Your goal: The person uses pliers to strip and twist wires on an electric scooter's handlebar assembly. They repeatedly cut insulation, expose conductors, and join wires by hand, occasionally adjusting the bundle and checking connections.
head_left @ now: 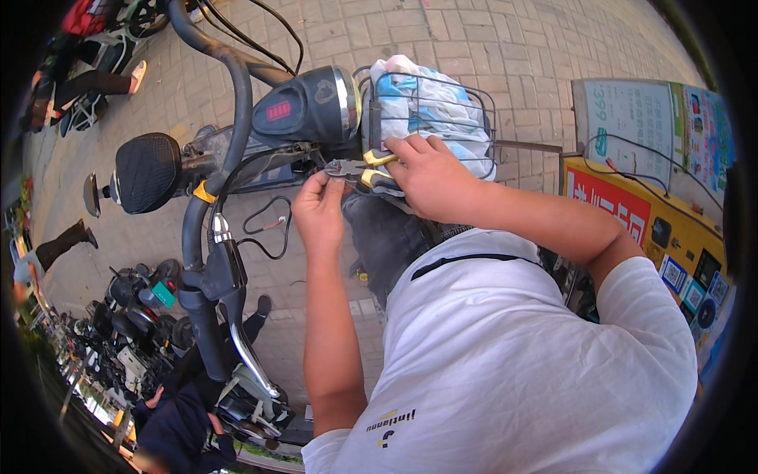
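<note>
My right hand [430, 174] is closed around the yellow-and-black handles of a pair of pliers [379, 159]. Their grey jaws point left. At the jaw tips, my left hand [320, 209] pinches a small grey metal piece [335, 168] between thumb and fingertips; its exact kind is too small to make out. Both hands are above the electric bike, near its dark front housing [304, 107] with a red-lit display. A loose black cable [272, 254] with a small connector hangs to the left of my left hand.
A wire basket [491, 118] holding a white-and-blue plastic bag [426, 87] is beyond my right hand. Handlebars [241, 103] curve along the left. A yellow cabinet [592, 175] with signs stands at right. Parked scooters [134, 316] and several people are at left.
</note>
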`<state>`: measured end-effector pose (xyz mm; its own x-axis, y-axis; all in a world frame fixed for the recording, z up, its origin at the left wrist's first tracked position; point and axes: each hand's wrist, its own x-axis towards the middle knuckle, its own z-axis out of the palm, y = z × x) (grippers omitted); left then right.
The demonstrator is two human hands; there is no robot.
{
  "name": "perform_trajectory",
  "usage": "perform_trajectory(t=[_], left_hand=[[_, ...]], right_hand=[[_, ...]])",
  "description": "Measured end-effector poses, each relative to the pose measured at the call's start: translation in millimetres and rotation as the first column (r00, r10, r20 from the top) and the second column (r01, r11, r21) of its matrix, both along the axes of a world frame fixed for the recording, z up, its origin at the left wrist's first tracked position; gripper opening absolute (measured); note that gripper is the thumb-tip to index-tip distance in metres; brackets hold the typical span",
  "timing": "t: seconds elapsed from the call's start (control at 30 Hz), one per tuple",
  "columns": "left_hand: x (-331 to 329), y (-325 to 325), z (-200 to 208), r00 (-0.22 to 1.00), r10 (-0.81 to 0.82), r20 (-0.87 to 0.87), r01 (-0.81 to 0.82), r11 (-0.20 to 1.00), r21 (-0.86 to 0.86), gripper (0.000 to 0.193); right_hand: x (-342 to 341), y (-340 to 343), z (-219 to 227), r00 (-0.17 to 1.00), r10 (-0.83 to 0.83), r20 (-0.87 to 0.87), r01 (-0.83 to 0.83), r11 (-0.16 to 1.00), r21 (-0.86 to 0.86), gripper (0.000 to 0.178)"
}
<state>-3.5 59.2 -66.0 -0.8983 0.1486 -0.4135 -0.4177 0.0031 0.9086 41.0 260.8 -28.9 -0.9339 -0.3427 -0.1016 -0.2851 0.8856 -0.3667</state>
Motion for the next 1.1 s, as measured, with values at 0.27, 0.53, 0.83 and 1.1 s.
perform_trajectory(t=[0.27,0.53,0.83,1.1], left_hand=[[-5.0,-3.9,-0.7,0.999,-0.018,0.034,0.018,1.000,0.017,0.010],[-8.0,-0.9,4.9,0.996,-0.014,0.086,0.014,1.000,0.002,0.008],[-19.3,-22.0,1.7,0.976,-0.176,0.124,0.162,0.979,0.121,0.009],[-11.2,-26.2,-1.3,0.986,-0.065,0.152,0.020,0.961,0.277,0.020]], right_hand=[[-5.9,-1.1,3.9,0.985,0.010,0.173,0.004,0.997,-0.079,0.030],[-8.1,-0.7,5.8,0.992,0.022,0.124,-0.018,0.999,-0.028,0.026],[-49.9,26.3,23.8,0.340,0.308,0.888,0.532,0.716,-0.452,0.035],[-44.6,38.7,-15.7,0.316,0.643,0.698,0.870,0.097,-0.484,0.039]])
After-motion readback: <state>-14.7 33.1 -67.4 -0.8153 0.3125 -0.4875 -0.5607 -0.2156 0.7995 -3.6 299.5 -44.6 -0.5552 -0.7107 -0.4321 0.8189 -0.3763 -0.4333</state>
